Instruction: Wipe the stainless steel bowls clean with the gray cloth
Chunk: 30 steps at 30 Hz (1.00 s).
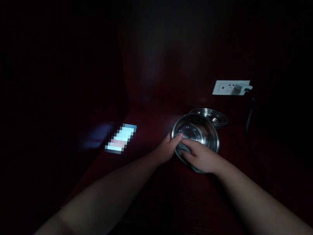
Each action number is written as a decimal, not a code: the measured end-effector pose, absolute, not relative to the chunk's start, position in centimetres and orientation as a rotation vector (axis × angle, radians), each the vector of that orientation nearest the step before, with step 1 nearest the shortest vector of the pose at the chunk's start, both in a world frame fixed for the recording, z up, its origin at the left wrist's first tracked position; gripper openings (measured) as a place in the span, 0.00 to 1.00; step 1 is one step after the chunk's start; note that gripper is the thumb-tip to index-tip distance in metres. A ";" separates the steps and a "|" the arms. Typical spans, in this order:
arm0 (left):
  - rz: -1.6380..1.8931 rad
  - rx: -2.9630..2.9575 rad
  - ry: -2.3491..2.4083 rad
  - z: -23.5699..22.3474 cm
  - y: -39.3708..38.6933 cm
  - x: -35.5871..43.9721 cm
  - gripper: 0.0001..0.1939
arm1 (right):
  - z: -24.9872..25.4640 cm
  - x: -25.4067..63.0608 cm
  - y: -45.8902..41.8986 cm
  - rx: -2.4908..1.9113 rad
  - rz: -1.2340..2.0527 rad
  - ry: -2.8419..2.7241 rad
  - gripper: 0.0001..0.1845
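Observation:
A shiny stainless steel bowl [211, 135] is tilted toward me above the dark red table. My left hand [168, 148] grips its left rim, with the thumb over the edge. My right hand [200, 155] reaches over the near rim, fingers bent against the inner wall. Under those fingers is a dull grey-green piece that looks like a cloth [183, 147]; the hand covers much of it. Behind the bowl lies a round, shiny metal lid or dish [221, 120], partly hidden by it.
A lit phone-like screen [120, 139], pixelated, lies at the table's left edge. On the back wall is a white socket plate [222, 87] with a plug [243, 87] in it. A dark cable [250, 116] hangs to the right. The surroundings are very dark.

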<state>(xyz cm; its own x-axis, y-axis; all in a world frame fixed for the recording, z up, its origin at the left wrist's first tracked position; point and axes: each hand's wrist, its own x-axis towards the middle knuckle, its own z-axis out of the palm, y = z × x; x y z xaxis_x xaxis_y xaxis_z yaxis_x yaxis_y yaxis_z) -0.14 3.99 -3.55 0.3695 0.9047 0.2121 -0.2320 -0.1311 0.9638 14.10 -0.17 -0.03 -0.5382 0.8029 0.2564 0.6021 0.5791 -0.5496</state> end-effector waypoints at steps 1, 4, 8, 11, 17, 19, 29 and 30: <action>1.116 1.340 0.674 -3.5 4.0 -0.1 0.25 | 0.0 14.1 -0.2 -1.134 0.546 -2.327 0.13; 1.121 1.317 0.669 -3.6 4.1 0.0 0.25 | 0.0 14.2 -0.2 -1.255 0.488 -2.357 0.13; 1.120 1.285 0.640 -3.9 4.1 -0.1 0.24 | 0.0 14.6 -0.1 -1.501 0.366 -2.397 0.10; 1.112 1.263 0.640 -4.1 4.2 -0.1 0.24 | 0.0 14.8 0.0 -1.663 0.269 -2.378 0.09; 1.087 1.271 0.606 -4.0 4.1 -0.2 0.25 | 0.2 14.8 0.0 -1.715 0.221 -2.386 0.10; 1.086 1.290 0.622 -3.8 4.1 -0.2 0.26 | 0.3 14.8 0.0 -1.656 0.269 -2.420 0.09; 1.135 1.282 0.693 -3.7 4.2 -0.2 0.24 | 0.2 14.4 -0.2 -1.299 0.564 -2.401 0.11; 1.140 1.266 0.690 -3.8 4.3 -0.2 0.24 | 0.1 14.3 -0.2 -1.269 0.573 -2.393 0.11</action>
